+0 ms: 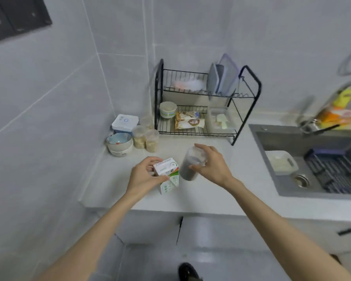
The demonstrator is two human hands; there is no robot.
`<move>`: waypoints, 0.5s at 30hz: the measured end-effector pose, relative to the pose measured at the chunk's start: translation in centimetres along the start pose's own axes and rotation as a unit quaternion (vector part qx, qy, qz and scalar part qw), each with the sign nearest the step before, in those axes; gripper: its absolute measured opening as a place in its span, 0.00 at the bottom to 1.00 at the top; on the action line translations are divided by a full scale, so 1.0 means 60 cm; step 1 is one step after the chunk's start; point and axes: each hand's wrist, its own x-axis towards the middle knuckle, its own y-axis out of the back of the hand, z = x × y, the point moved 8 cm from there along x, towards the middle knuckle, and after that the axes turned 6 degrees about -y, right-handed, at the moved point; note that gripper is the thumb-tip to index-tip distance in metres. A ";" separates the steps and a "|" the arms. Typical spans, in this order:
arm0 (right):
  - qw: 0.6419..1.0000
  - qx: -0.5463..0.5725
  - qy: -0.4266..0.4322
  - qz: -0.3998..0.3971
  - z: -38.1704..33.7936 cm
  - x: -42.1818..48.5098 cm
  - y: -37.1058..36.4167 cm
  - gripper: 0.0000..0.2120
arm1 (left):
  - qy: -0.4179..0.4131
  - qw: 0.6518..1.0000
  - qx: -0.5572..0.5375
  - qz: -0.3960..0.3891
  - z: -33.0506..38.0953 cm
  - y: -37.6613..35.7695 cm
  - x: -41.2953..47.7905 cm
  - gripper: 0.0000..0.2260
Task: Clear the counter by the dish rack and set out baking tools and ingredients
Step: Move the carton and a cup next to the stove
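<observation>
My left hand (145, 175) grips the top of a white carton with green and red print (168, 177) that stands on the white counter (221, 179). Just to its right, my right hand (210, 164) holds a clear plastic jar with dark contents (189, 167), tilted, at the counter's front. Behind them stands the black two-tier dish rack (207, 102). Its lower shelf carries a tub, snack packets (188, 122) and a clear box; its upper shelf holds lids and a bag.
Left of the rack are a white-and-blue lidded box (125, 123), stacked bowls (120, 144) and three clear jars of pale grains (146, 136). A grey sink (316, 159) with a white dish and a dark rack lies to the right. Tiled walls close the corner.
</observation>
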 end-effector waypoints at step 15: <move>0.944 0.028 -0.193 0.267 0.408 -0.369 0.453 0.31 | -0.185 0.926 0.014 -0.329 0.306 -0.616 -0.101 0.21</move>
